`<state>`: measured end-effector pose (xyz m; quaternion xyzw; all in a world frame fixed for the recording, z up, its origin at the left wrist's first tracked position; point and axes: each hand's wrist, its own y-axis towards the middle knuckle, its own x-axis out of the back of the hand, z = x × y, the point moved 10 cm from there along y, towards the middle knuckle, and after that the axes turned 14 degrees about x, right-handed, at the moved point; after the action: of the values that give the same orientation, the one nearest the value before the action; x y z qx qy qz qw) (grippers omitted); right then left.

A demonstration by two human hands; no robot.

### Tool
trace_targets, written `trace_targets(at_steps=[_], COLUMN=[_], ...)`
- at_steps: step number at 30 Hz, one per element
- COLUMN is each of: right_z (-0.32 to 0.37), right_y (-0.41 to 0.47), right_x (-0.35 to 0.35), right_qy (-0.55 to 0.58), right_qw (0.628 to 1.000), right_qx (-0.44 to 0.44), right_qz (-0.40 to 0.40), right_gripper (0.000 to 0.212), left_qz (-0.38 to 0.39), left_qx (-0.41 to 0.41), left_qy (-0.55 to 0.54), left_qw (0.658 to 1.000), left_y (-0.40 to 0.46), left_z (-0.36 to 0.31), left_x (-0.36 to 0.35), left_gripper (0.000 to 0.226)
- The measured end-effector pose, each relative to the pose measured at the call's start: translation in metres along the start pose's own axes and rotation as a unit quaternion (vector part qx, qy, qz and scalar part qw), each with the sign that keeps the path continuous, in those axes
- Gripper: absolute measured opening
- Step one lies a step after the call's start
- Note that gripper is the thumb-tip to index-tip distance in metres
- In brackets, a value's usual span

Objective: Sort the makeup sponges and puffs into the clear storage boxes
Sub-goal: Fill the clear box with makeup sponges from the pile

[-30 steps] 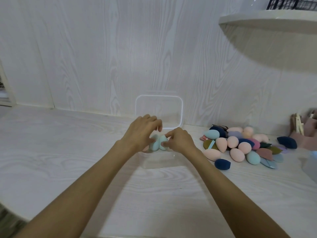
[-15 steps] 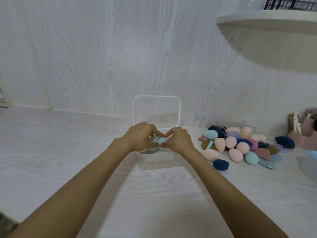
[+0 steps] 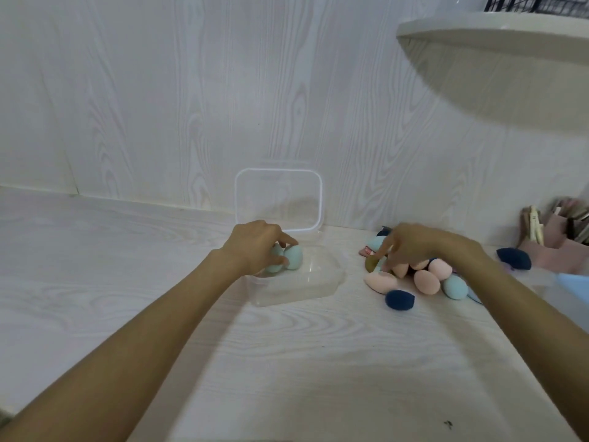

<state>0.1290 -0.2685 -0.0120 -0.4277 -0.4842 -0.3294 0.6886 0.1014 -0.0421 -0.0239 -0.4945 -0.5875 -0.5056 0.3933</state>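
A pale wood-grain wall (image 3: 191, 100) rises behind a matching whitewashed tabletop (image 3: 287, 371). Upper right, a curved shelf (image 3: 497, 30) carries a black wire basket (image 3: 538, 4). Far right sits a blurred pink holder (image 3: 561, 247), perhaps holding brushes. Light is soft and even.

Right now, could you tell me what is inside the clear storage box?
Two light blue sponges stand at the left end of the clear storage box. The left hand holds them and hides whatever lies beneath it.
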Motion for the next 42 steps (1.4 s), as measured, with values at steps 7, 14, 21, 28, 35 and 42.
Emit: trace_targets(at_steps=[7,14,21,28,35,42], right_z=[-0.005,0.063,0.101,0.121,0.117,0.115], right_y=[0.006,0.013,0.039,0.049,0.051,0.053], right_x=[-0.033,0.029,0.006,0.007,-0.004,-0.004], right_qy=[-0.049,0.24,0.054,-0.063,-0.053,-0.03], right_qw=[0.999,0.941,0.966,0.954,0.956,0.956], right_qx=[0.003,0.099,0.112,0.145,0.135,0.118], right_qz=[-0.006,-0.217,-0.225,-0.256,-0.254,-0.267], right_gripper=[0.014,0.043,0.031,0.035,0.028,0.032], left_qz=[-0.013,-0.013,-0.014,-0.004,0.015,0.004], left_qx=[0.015,0.01,0.006,0.001,-0.024,-0.038], left_qy=[-0.027,-0.013,0.0,0.036,0.044,0.035], left_qw=[0.999,1.0,1.0,0.999,0.999,0.999], left_y=[-0.001,-0.002,-0.002,-0.001,0.001,-0.004], left_z=[0.002,-0.002,-0.006,-0.003,-0.007,-0.011], left_x=[0.004,0.004,0.004,0.0,-0.005,0.001], left_gripper=[0.028,0.031,0.035,0.038,0.039,0.04])
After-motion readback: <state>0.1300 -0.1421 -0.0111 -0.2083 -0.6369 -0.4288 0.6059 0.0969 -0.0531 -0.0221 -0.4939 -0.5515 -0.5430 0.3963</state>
